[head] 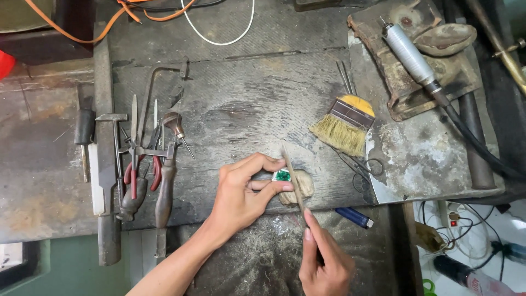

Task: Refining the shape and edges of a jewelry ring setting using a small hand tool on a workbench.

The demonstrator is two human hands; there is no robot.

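Nearest, the right hand (324, 262) closes its grip on a slim file (292, 178), forefinger laid along the shaft, the blade slanting up and away. Just beyond, the left hand (245, 192) pinches a small silver piece set with a green stone (282, 175) between thumb and fingertips, steadied on a worn wooden peg (299, 188); the file's blade crosses just right of the stone, touching the piece. A blue lighter (354, 217) lies right of the hands. Farther left on the worktop (241, 104) lie pliers (143, 164), a hammer (114, 142) and a saw frame (159, 93). Farther right sit a flat brush (345, 125) and a grey rotary handpiece (410, 53).
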